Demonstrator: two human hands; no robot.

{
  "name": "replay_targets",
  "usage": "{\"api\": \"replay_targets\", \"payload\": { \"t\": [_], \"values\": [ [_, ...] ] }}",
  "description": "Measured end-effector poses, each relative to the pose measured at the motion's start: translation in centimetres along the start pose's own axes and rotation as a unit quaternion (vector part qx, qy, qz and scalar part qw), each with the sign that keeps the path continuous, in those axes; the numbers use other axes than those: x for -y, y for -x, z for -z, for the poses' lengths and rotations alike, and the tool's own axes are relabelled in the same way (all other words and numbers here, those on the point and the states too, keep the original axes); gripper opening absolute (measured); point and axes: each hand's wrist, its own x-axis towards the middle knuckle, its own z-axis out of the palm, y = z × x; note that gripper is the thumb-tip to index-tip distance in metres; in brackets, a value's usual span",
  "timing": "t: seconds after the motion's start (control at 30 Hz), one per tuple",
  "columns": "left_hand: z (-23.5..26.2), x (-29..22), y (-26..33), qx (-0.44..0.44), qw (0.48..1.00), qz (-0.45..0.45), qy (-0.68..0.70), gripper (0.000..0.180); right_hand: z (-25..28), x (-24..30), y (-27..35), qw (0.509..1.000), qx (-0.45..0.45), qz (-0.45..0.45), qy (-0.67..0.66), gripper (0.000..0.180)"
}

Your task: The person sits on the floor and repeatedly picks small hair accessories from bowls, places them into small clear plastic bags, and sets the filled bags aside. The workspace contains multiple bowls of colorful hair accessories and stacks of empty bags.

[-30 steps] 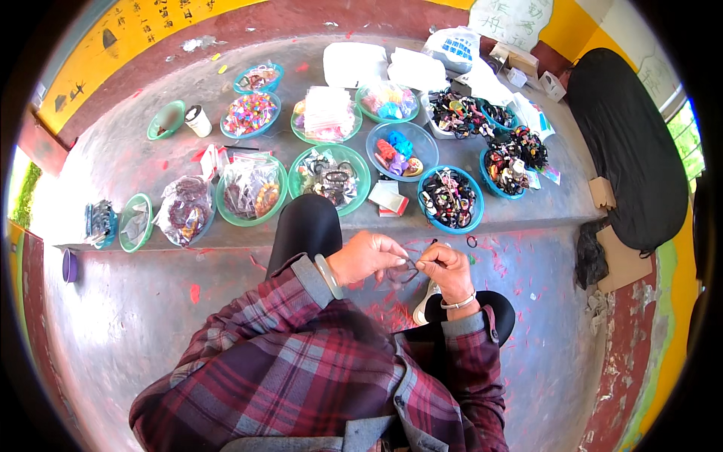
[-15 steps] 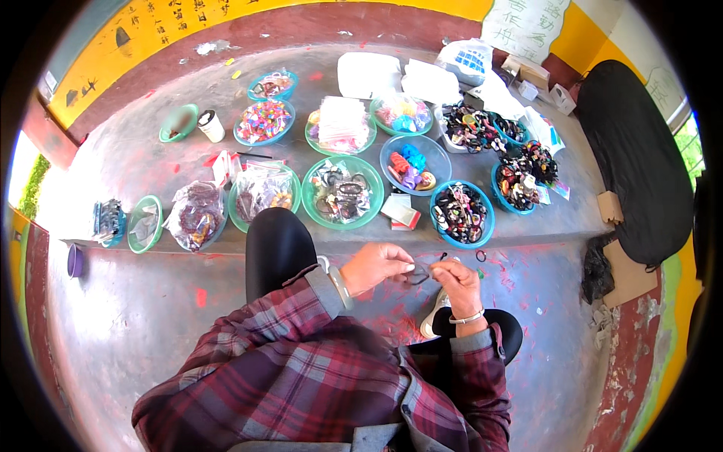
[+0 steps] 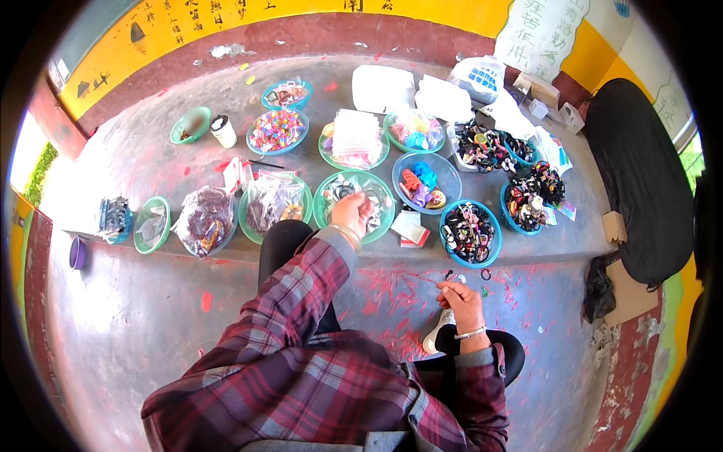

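My left hand (image 3: 349, 214) reaches over the green bowl (image 3: 321, 220), which holds dark hair ties and small clear and white packets (image 3: 373, 218). Its fingers lie against these contents, so their grip is unclear. Near my knee, my right hand (image 3: 461, 303) is raised above the floor, thumb and fingers pinched together. Whatever may be between those fingertips is too small to name. Just beyond them, a small dark loop (image 3: 486, 274) lies on the floor.
A blue basket of dark hair ties (image 3: 498, 239) stands at the ledge's front edge. Beside it are a white-and-red card box (image 3: 410, 229) and a clear bowl of colourful scrunchies (image 3: 455, 197). More filled bowls line the ledge (image 3: 188, 162). A black bag (image 3: 636, 181) leans at right.
My hands have parted. The left went forward and left to the green bowl; the right stays near my knee. The dark hair tie between them is no longer visible there. The view shifted slightly.
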Motion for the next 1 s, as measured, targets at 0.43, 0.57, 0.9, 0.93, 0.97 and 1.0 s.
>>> {"api": "replay_targets", "payload": {
  "t": [0.43, 0.57, 0.9, 0.93, 0.97, 1.0],
  "values": [
    [6.9, 11.0, -2.2, -0.012, 0.919, 0.200, -0.339, 0.016, 0.7, 2.0, 1.1, 0.998, 0.055, -0.028, 0.021, 0.017],
    [7.3, 12.9, -4.1, 0.025, 0.897, 0.190, -0.399, 0.016, 2.0, 3.8, 0.7, 0.995, 0.086, -0.012, 0.048, 0.017],
    [7.0, 19.5, -7.2, -0.188, 0.934, 0.137, -0.272, 0.018, 2.4, 1.7, -0.8, 0.994, 0.080, -0.019, 0.075, 0.018],
    [6.9, 19.6, -7.6, -0.185, 0.926, 0.126, -0.304, 0.018, 2.4, 2.0, -0.8, 0.992, 0.086, -0.062, 0.075, 0.018],
    [6.9, 19.7, -8.1, -0.182, 0.917, 0.114, -0.335, 0.019, 2.4, 2.3, -0.7, 0.992, 0.091, -0.057, 0.071, 0.018],
    [7.9, 20.1, -9.6, -0.200, 0.891, 0.144, -0.380, 0.024, 2.3, 2.8, -0.6, 0.992, 0.095, -0.051, 0.069, 0.018]
  ]
}}
